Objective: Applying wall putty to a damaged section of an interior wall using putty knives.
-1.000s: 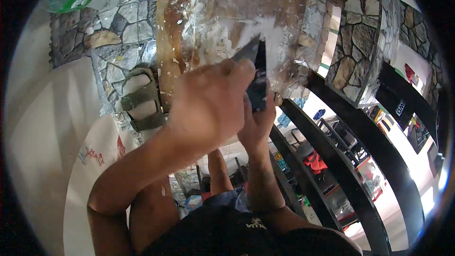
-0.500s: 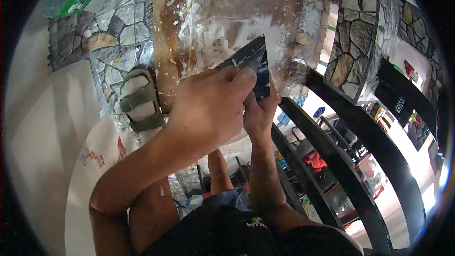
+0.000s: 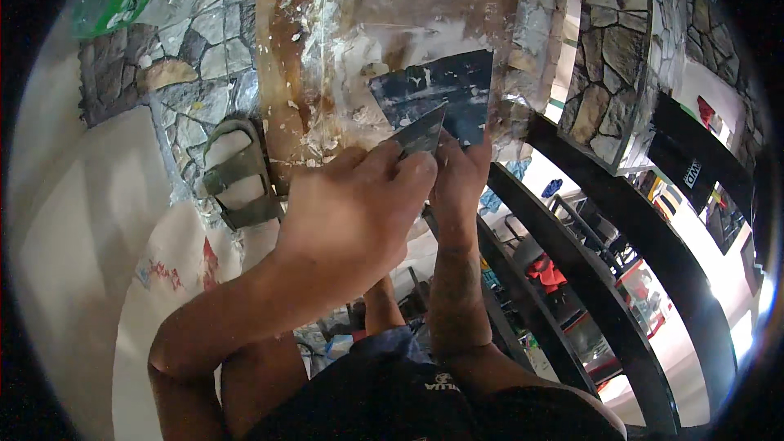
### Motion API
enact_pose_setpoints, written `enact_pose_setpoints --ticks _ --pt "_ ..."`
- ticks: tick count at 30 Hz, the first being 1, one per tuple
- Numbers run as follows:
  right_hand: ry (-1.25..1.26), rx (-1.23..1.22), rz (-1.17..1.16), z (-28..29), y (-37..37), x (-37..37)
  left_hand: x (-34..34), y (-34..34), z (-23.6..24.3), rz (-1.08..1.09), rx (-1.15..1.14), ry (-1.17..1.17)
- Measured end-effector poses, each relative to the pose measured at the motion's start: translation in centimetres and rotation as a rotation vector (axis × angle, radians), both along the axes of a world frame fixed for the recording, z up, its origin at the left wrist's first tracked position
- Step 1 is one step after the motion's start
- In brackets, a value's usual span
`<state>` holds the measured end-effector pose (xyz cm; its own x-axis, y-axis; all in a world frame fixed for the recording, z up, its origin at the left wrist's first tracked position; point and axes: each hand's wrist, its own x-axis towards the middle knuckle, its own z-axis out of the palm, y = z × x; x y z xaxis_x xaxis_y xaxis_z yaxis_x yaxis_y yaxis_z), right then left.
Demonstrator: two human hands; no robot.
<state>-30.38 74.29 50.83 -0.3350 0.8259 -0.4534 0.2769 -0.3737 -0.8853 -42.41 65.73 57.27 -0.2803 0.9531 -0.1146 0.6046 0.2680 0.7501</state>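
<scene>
My left hand (image 3: 351, 204) is closed around a putty knife (image 3: 421, 132), whose small blade points up and to the right. My right hand (image 3: 459, 175) grips a wider dark scraper blade (image 3: 457, 86) streaked with white. The putty knife's blade lies over the lower part of this wide blade; whether they touch I cannot tell. Both hands are above the near part of a brown board (image 3: 286, 73) smeared with white paste and flakes. The tools' handles are hidden in my fingers.
A grey-green slide sandal (image 3: 237, 175) stands left of the board on stone-patterned flooring (image 3: 184, 57). Farther left is a clear plastic container with a green band (image 3: 122, 0). Black slats (image 3: 563, 253) with gaps run down the right, cluttered things showing below. A stone-patterned block (image 3: 608, 57) rises at right.
The wide blade has turned flatter, its broad face now showing. My left hand and the putty knife have shifted slightly down, and the small blade now shows apart from the wide one's far edge.
</scene>
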Motion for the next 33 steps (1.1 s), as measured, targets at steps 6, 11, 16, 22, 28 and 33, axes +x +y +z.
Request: enact_pose_setpoints --ticks 6,11,16,22,28,33 --pt "0.005 0.020 0.015 -0.2 -1.6 0.0 0.0 -0.1 -0.7 -0.076 -0.135 -0.047" --pt "0.043 0.151 0.070 -0.2 -2.0 -0.4 -0.1 0.2 -1.2 -0.056 -0.055 0.005" --pt "0.049 -0.066 -0.096 0.2 -3.2 -0.8 -0.2 0.4 -1.9 0.001 -0.027 0.070" --pt "0.065 0.068 0.061 0.7 -4.6 0.0 -2.2 0.7 -3.9 0.035 0.048 0.172" --pt "-0.277 0.272 0.085 2.3 -1.0 3.3 -2.9 -0.4 -6.6 0.022 0.115 0.463" --pt "-0.455 0.813 0.787 4.6 2.6 3.9 -0.4 -2.4 -7.2 -0.248 0.167 0.589"
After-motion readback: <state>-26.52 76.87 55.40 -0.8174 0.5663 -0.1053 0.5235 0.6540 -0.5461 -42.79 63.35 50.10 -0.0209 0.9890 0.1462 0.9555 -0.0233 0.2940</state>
